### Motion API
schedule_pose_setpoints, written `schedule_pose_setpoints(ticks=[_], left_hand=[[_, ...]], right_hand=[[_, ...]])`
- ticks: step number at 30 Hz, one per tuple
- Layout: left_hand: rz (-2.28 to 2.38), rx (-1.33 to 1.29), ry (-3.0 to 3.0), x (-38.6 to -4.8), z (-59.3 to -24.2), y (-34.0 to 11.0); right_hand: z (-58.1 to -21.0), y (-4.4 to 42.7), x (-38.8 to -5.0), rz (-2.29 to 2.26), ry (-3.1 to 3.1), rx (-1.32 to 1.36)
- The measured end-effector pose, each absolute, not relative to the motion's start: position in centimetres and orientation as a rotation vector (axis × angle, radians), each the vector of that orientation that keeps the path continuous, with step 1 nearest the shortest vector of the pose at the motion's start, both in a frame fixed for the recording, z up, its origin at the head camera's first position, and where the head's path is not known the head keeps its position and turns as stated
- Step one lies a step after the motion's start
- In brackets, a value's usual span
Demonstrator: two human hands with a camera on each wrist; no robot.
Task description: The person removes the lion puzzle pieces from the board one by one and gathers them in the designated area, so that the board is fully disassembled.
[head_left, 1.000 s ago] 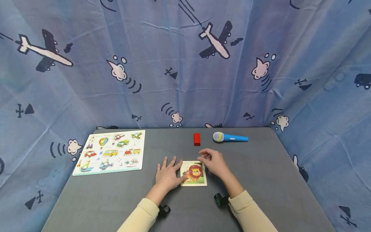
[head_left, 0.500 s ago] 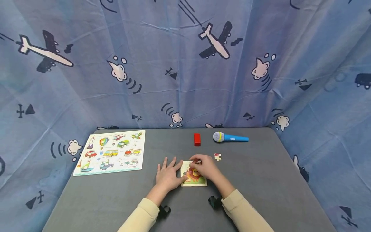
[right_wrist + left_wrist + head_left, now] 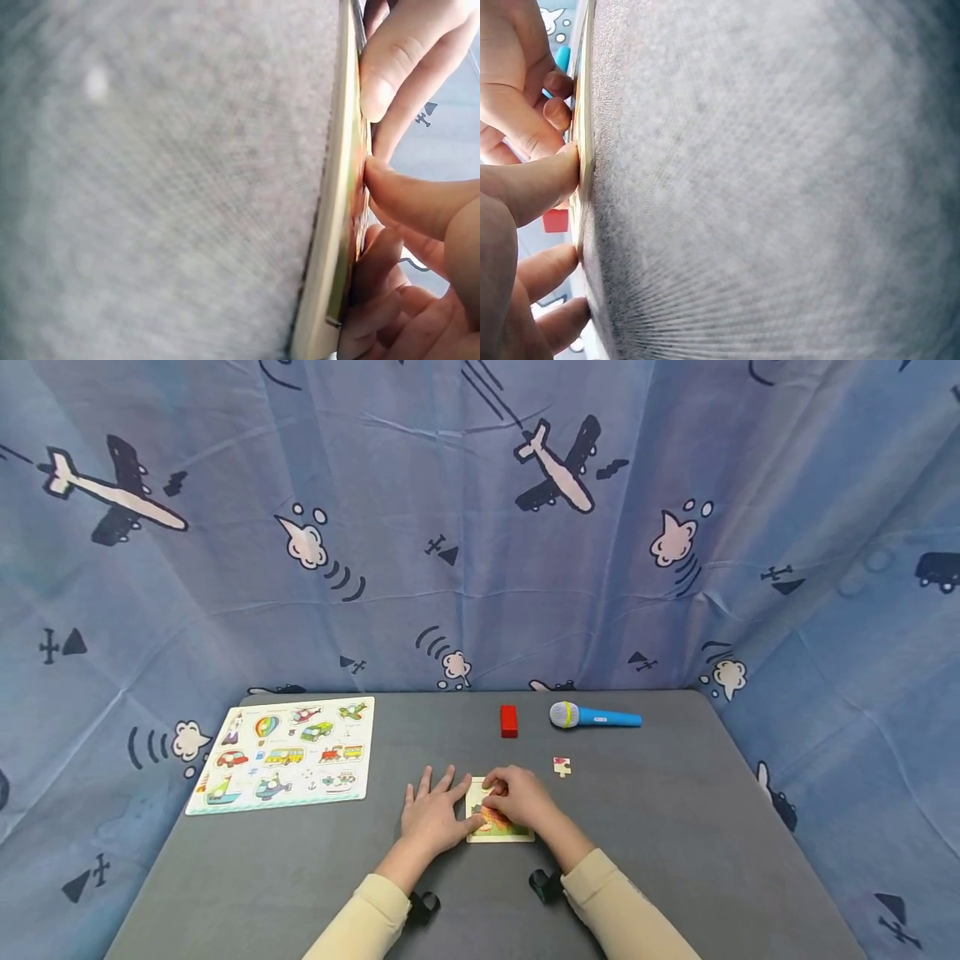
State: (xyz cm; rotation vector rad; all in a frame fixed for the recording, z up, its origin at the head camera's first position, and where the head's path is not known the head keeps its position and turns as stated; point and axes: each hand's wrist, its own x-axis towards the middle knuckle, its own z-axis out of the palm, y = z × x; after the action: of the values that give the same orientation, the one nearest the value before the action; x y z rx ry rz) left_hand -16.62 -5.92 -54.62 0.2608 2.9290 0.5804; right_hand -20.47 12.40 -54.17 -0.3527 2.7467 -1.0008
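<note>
A small square jigsaw puzzle (image 3: 502, 838) with a lion picture in a pale frame lies flat on the grey table. My left hand (image 3: 433, 820) rests at its left edge, fingers spread, with the thumb on the frame. Over the puzzle's upper left part, my right hand (image 3: 521, 797) has its thumb and index finger bent together, as in a pinch on a jigsaw piece. The piece itself is hidden by the fingers. In the right wrist view, the right thumb (image 3: 401, 196) meets the puzzle's surface. A loose jigsaw piece (image 3: 562, 766) lies right of and beyond the frame.
A red block (image 3: 509, 722) stands toward the back, beside a blue toy microphone (image 3: 596, 715). At the left lies a white picture board (image 3: 281, 756) with vehicle pictures. A blue patterned curtain (image 3: 457, 527) hangs behind the table's far edge.
My right hand has moved left from the puzzle's upper right corner to its upper left part, uncovering the loose jigsaw piece. The left hand has stayed in place.
</note>
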Motion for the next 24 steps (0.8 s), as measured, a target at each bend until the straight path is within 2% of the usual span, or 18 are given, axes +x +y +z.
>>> schedule_pose_setpoints(ticks=[8,24], left_hand=[[0.582,0.262,2.925,-16.62,-54.58,-5.92],[0.583,0.254,2.928,-16.68,-54.60,-5.92]], right_hand=[[-54.35,12.52,-20.55,-1.041,2.720,-0.269],[-54.25,12.98,-20.69,-1.239,2.694,-0.280]])
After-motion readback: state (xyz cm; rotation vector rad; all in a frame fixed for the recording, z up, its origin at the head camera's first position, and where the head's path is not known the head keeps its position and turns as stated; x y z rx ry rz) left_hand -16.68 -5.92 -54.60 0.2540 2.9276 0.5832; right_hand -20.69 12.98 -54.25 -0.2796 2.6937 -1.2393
